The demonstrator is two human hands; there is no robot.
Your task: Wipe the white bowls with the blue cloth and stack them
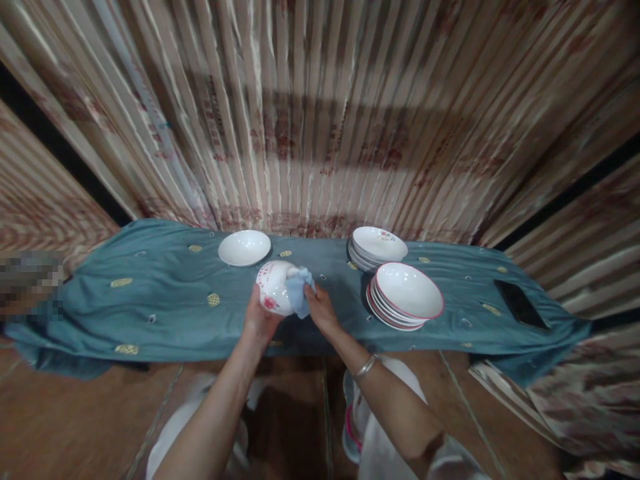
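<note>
A white bowl [274,288] with red flowers on its outside is tilted on its side above the cloth-covered table. My left hand [261,319] grips it from the lower left, fingers partly hidden behind it. With my right hand [321,308] I hold a light blue cloth [299,291] pressed against the right side of the bowl. Beyond the bowl, to the left, lies a white plate [245,248]. On the right stands a stack of red-rimmed bowls [409,291], and behind it a stack of white plates [379,245] with a floral print on top.
A teal patterned cloth [175,293] covers the long table. Toward its right end lies a dark flat phone-like object [521,304]. Pleated curtains [310,133] hang right behind the table. A pixelated patch [30,283] hides something at the far left.
</note>
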